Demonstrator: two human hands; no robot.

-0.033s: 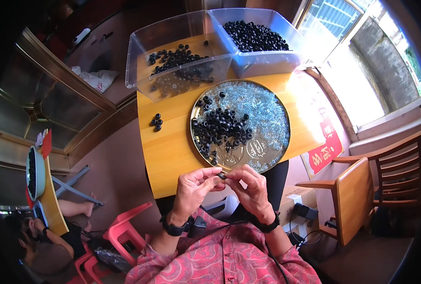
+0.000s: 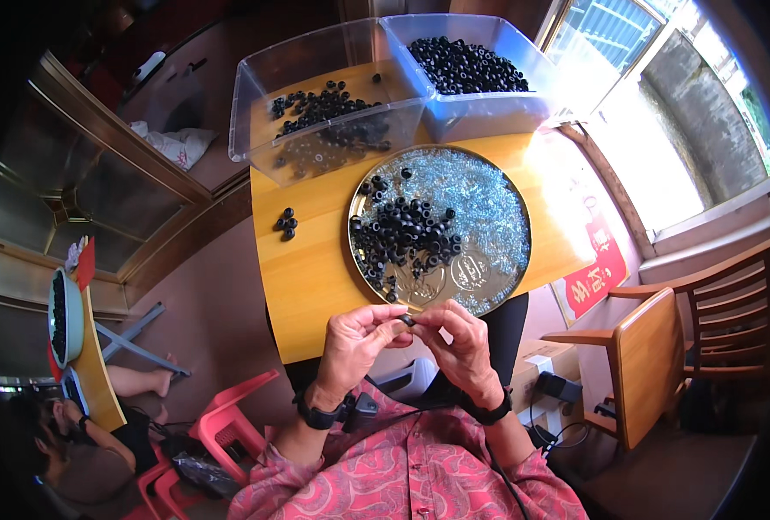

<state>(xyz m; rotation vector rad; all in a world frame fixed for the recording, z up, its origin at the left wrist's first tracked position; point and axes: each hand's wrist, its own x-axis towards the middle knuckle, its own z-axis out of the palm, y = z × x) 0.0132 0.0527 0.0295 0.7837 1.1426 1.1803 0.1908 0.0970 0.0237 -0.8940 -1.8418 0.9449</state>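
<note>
My left hand (image 2: pixel 355 347) pinches a small black round part (image 2: pixel 407 321) between thumb and fingers, in front of the tray's near edge. Closed fingertips of my right hand (image 2: pixel 463 347) meet that part from the other side; whatever they pinch is too small to make out. Just beyond both hands lies a round metal tray (image 2: pixel 413 293). On its left side sits a heap of black ring-like parts (image 2: pixel 411 230). Many tiny clear bluish pieces (image 2: pixel 480 208) spread over its right and far sides.
Two clear plastic bins stand at the table's far side: the left bin (image 2: pixel 239 113) and the right bin (image 2: pixel 489 108) hold more black parts. Several loose ones (image 2: pixel 288 225) lie on the wooden table (image 2: pixel 290 295). A wooden chair (image 2: pixel 649 364) stands right; red stools (image 2: pixel 229 425) and another person (image 2: pixel 82 433) are left.
The black part between my fingertips has turned or shifted very slightly. Otherwise my hands and the tray look the same.
</note>
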